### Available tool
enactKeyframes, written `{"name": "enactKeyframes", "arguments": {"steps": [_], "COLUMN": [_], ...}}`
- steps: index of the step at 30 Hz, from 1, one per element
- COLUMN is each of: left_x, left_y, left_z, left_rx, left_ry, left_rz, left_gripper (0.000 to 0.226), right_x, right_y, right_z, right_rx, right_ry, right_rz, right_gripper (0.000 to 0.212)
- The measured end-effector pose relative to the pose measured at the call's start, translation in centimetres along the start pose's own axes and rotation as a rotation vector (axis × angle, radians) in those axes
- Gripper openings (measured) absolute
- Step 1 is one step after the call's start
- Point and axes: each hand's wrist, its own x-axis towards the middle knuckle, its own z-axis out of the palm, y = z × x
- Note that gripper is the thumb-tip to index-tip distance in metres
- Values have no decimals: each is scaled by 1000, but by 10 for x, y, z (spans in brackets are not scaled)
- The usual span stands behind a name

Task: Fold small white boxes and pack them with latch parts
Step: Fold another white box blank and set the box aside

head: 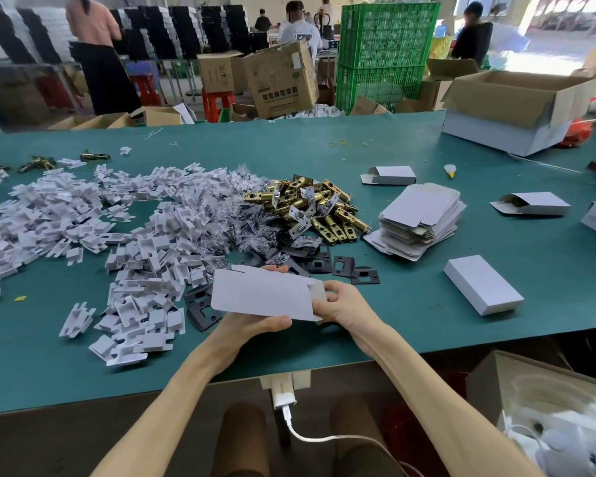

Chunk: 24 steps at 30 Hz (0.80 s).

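Pile of white plastic inserts (83, 215) lies far left on the green tabletop (427, 321), no hand on it.

Left hand (255, 325) comes next. The thumb is pressed on the near lower edge of the white box blank (262, 294) and fingertips peek over the far edge, so it pinches the card across its width. The forearm comes up from lower left, wrist bent a little.

The box blank is held just above the tabletop, right in front of the person and over a few black strike plates (344, 266). Its broad face is tilted toward the camera and it is not yet squared up.

Right hand (344, 301) is at the blank's right end, fingers curled round the end flap as if tucking or bending it. Its forearm comes in from lower right.

Handling, as a guess: thin card, very light, and it creases easily away from its scored folds. Best held by the edges and squeezed on opposite creases to pop it open, keeping pressure off the flat panel.

Behind the hands is a heap of brass latches (310, 208), which look rigid and much heavier than the card.

Further right is a stack of flat blanks (424, 215), then a closed white box (482, 284) lying flat on the tabletop.
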Motion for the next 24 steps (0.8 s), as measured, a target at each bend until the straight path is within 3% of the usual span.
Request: {"name": "enactKeyframes", "arguments": {"steps": [4, 8, 10, 13, 16, 19, 24], "left_x": [0, 4, 7, 11, 13, 13, 15], "left_y": [-4, -10, -11, -11, -13, -11, -11], "left_z": [-1, -2, -3, -3, 2, 7, 13], "left_rx": [-102, -304, -449, -450, -325, -183, -59], "left_ry": [45, 161, 247, 255, 214, 207, 298], "left_rz": [-14, -31, -71, -99, -134, -108, -115], "left_gripper": [59, 59, 72, 73, 65, 53, 58], "right_x": [-1, -3, -4, -6, -8, -10, -12], "right_y": [-1, 1, 4, 4, 2, 5, 7], "right_z": [1, -2, -7, -13, -5, 5, 10], "right_rx": [-12, 12, 173, 419, 205, -85, -144], "right_ry": [-7, -18, -47, -51, -12, 15, 55], "right_rz": [-17, -35, -74, -100, -107, -179, -222], "right_gripper": [47, 35, 27, 28, 39, 32, 26]}}
